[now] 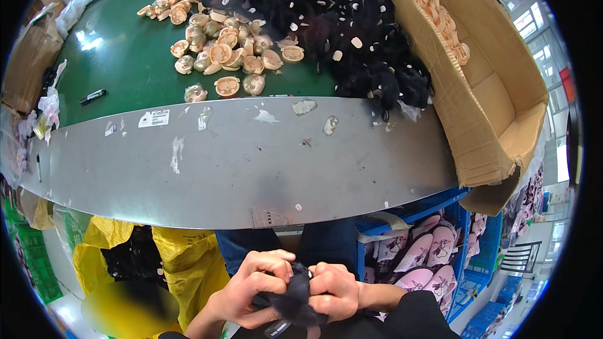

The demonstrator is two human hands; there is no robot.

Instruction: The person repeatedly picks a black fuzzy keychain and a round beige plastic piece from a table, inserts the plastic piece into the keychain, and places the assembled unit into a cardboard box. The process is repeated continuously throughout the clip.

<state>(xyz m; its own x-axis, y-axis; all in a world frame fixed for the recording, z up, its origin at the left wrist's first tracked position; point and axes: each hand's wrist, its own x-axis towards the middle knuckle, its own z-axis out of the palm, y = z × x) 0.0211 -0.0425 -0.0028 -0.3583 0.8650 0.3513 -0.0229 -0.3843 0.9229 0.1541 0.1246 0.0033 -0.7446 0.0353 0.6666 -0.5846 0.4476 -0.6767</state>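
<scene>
My left hand [254, 289] and my right hand [337, 290] are both closed on a small black furry plush piece [298, 298], held low over my lap in front of the table edge. The fingers pinch its upper part from both sides, and my thumbs are close to it. A dark tag with light print hangs at its lower end. Part of the piece is hidden behind my fingers. A big heap of similar black furry pieces [301, 0], dotted with small pale tabs, covers the far right of the green table surface [119, 56].
Peach plastic shell parts [220, 54] lie left of the heap. A cardboard box [471, 113] with peach parts stands at right. Nearest me runs a grey metal table edge [239, 163]. Below are a yellow bag [188, 254] and a blue crate [461, 238] beside pink printed slippers [440, 245].
</scene>
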